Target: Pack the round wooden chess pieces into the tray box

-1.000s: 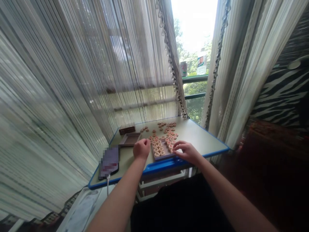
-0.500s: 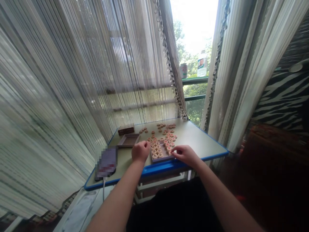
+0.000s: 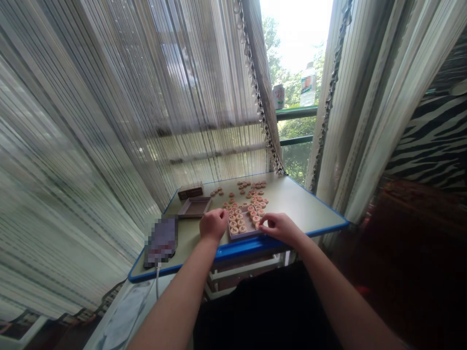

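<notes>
Round wooden xiangqi pieces [image 3: 251, 199] with red characters lie scattered across the far half of the pale table [image 3: 295, 204]. More of them sit packed in a shallow wooden tray [image 3: 245, 235] in front of me. My left hand [image 3: 214, 224] is curled against the tray's left side, its palm hidden. My right hand [image 3: 280, 228] lies at the tray's right rim, with thumb and forefinger pinched around a xiangqi piece [image 3: 257, 225]. An unfilled wooden tray [image 3: 194, 206] stands to the left of my left hand.
A dark wooden box [image 3: 190, 191] stands at the table's far left corner. A phone [image 3: 161, 241] with a white cable lies at the left. The table has a blue edge [image 3: 237, 249]. Sheer curtains hang on both sides of a window, with a can [image 3: 278, 96] and bottle [image 3: 308, 86] beyond.
The whole view has tilted slightly. My right fingers have drawn in towards the pieces by the tray's right rim. My left hand has stayed beside the tray.
</notes>
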`<state>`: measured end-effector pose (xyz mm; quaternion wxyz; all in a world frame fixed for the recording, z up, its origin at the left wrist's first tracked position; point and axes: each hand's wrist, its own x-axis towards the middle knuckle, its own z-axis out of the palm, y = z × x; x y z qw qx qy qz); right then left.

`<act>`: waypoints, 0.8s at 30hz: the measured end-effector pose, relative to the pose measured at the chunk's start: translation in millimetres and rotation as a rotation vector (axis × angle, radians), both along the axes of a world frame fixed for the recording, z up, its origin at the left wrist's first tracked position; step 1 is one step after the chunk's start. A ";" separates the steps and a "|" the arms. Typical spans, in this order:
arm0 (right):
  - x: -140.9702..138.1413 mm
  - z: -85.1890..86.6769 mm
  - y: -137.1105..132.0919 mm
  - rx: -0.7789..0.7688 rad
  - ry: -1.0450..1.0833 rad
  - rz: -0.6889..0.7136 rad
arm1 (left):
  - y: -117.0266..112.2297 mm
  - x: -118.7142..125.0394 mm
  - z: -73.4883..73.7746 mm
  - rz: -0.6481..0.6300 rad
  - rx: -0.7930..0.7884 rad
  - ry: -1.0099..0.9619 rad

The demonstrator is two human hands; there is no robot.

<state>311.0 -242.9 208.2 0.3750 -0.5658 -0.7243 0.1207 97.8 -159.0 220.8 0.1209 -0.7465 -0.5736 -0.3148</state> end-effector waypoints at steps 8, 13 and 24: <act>0.6 -0.1 0.0 0.016 0.037 0.019 | 1.0 0.3 -2.0 -0.012 0.002 0.025; 0.7 0.7 0.1 0.011 0.012 0.040 | 0.9 0.8 -2.6 -0.017 -0.010 0.046; 1.7 -1.2 0.6 0.021 0.037 0.074 | 0.6 1.9 -1.3 -0.011 -0.022 0.055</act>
